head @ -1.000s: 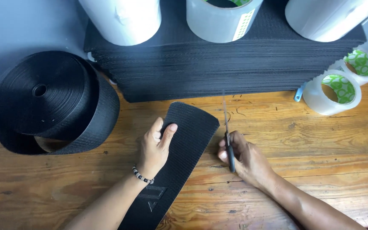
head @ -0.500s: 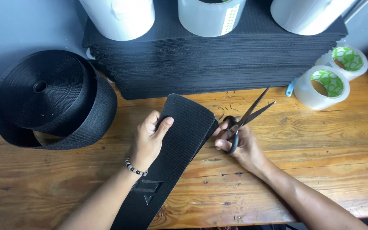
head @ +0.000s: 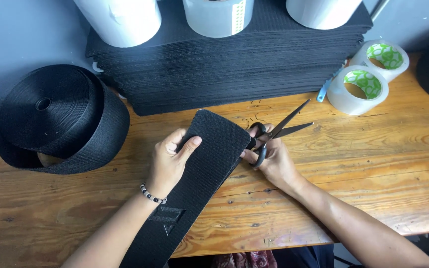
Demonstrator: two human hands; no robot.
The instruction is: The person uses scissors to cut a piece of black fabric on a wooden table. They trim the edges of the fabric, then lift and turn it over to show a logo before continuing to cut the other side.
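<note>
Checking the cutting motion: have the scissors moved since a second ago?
Yes. The scissors swung from upright to pointing right, toward the tape rolls, blades now open.

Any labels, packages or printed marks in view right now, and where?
Label strip: on the middle white roll at the top, narrow, pale with green marks.
Two tape rolls: right, clear tape, green-and-white patterned cores.
Stitched patch: on the black strap, near edge, black.
</note>
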